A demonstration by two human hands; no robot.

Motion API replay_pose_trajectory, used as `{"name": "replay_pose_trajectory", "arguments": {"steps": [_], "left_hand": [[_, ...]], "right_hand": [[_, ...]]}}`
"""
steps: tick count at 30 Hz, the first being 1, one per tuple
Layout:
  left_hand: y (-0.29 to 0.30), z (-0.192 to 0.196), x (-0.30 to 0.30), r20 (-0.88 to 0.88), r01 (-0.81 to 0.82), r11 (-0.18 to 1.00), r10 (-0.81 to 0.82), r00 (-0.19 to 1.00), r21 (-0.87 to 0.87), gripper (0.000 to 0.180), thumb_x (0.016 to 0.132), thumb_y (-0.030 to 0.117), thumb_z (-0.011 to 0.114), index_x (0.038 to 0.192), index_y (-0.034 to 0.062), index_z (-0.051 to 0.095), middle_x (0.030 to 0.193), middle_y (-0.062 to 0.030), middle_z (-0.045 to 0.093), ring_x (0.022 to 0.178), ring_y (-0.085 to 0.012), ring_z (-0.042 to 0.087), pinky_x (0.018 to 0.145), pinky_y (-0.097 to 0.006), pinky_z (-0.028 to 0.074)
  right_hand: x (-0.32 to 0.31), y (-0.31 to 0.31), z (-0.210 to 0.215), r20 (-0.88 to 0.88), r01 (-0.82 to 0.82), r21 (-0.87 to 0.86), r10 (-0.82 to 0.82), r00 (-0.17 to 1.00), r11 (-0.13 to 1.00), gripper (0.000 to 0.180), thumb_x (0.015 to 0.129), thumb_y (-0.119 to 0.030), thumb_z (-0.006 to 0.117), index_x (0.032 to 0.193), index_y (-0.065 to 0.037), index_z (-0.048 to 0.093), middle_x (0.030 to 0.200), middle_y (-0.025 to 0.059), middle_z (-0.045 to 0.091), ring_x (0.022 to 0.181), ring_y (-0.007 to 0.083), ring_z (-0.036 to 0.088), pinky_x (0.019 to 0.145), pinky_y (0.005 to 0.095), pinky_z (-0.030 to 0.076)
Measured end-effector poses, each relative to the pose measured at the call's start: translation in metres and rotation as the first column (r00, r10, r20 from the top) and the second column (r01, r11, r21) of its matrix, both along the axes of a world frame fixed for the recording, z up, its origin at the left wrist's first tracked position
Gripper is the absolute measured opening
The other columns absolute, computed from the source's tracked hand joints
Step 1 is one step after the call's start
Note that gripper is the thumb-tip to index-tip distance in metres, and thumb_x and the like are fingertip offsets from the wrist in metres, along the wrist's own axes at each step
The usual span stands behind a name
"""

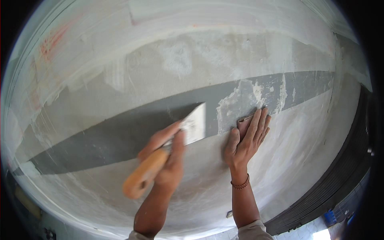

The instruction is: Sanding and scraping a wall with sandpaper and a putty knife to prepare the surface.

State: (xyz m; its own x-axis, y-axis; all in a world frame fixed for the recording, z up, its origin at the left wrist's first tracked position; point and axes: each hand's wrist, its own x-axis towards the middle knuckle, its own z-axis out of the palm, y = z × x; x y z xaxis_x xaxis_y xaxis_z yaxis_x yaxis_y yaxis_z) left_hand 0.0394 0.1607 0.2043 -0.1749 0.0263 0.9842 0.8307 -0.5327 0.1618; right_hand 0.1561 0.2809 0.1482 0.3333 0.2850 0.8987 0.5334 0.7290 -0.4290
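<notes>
My left hand (171, 166) is wrapped round a putty knife (145, 173) with a wooden handle. Its wide metal blade, smeared with white, stands close to a dark grey band (116, 140) on the wall; whether the edge touches is unclear. To the right, my right hand (247, 150) presses a folded brown piece of sandpaper (243, 126) against the wall at the band's lower edge, fingers pointing up. Rough whitish filler patches (236, 104) lie on the band just above that hand. The left hand is slightly blurred.
Around the band the plaster wall (168, 60) is pale grey with white smears and a red mark at the upper left. A dark ribbed panel (336, 168) curves along the right. Low at the right are a blue object (330, 218) and floor tiles.
</notes>
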Motion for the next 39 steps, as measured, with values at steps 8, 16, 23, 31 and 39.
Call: {"name": "replay_pose_trajectory", "arguments": {"steps": [8, 16, 23, 31, 39], "left_hand": [[-0.008, 0.001, -0.004, -0.002, -0.032, 0.999, 0.032, 0.999, 0.023, 0.019, 0.084, 0.005, 0.064, 0.100, -0.0021, 0.058, 0.094, -0.0120, 0.060, 0.080, -0.0151, 0.059, 0.068, -0.025, 0.053], [-0.011, 0.003, -0.013, -0.003, 0.006, 0.993, -0.006, 1.000, 0.121, 0.017, 0.081, -0.001, 0.065, 0.097, -0.0025, 0.062, 0.087, -0.0135, 0.066, 0.075, -0.0136, 0.060, 0.067, -0.024, 0.048], [-0.017, 0.005, -0.021, 0.001, 0.014, 0.991, -0.014, 1.000, 0.133, 0.018, 0.080, 0.000, 0.067, 0.097, -0.0021, 0.062, 0.086, -0.0130, 0.065, 0.076, -0.0134, 0.060, 0.068, -0.025, 0.047], [-0.026, 0.002, -0.026, -0.011, 0.021, 0.992, -0.020, 1.000, 0.121, 0.019, 0.081, 0.000, 0.066, 0.099, -0.0019, 0.061, 0.087, -0.0119, 0.065, 0.074, -0.0117, 0.059, 0.067, -0.024, 0.047], [-0.014, 0.008, -0.017, -0.097, -0.026, 0.991, 0.039, 0.994, 0.131, 0.017, 0.082, 0.001, 0.064, 0.098, -0.0006, 0.062, 0.086, -0.0102, 0.065, 0.070, -0.0095, 0.059, 0.065, -0.021, 0.048]], "right_hand": [[-0.003, -0.001, 0.001, 0.016, 0.035, -0.001, -0.035, 0.999, 0.999, 0.067, 0.094, -0.046, 0.032, 0.139, 0.004, 0.029, 0.144, 0.0218, 0.027, 0.135, 0.0407, 0.020, 0.109, 0.0515, 0.012], [-0.002, 0.000, 0.002, -0.013, 0.006, -0.006, -0.006, 1.000, 1.000, 0.066, 0.094, -0.046, 0.033, 0.138, 0.003, 0.032, 0.144, 0.0236, 0.028, 0.135, 0.0421, 0.018, 0.108, 0.0530, 0.011], [-0.003, -0.001, 0.004, 0.002, 0.031, -0.011, -0.031, 1.000, 0.999, 0.065, 0.095, -0.045, 0.033, 0.139, 0.003, 0.029, 0.145, 0.0207, 0.027, 0.135, 0.0399, 0.020, 0.109, 0.0506, 0.012], [-0.001, -0.003, 0.001, 0.000, 0.030, -0.015, -0.030, 1.000, 0.999, 0.066, 0.094, -0.046, 0.032, 0.139, 0.002, 0.029, 0.145, 0.0210, 0.027, 0.135, 0.0408, 0.019, 0.109, 0.0512, 0.012], [0.000, 0.001, -0.001, -0.008, 0.024, -0.004, -0.024, 1.000, 1.000, 0.067, 0.094, -0.047, 0.032, 0.139, 0.002, 0.030, 0.145, 0.0222, 0.027, 0.135, 0.0423, 0.019, 0.108, 0.0526, 0.012]]}}
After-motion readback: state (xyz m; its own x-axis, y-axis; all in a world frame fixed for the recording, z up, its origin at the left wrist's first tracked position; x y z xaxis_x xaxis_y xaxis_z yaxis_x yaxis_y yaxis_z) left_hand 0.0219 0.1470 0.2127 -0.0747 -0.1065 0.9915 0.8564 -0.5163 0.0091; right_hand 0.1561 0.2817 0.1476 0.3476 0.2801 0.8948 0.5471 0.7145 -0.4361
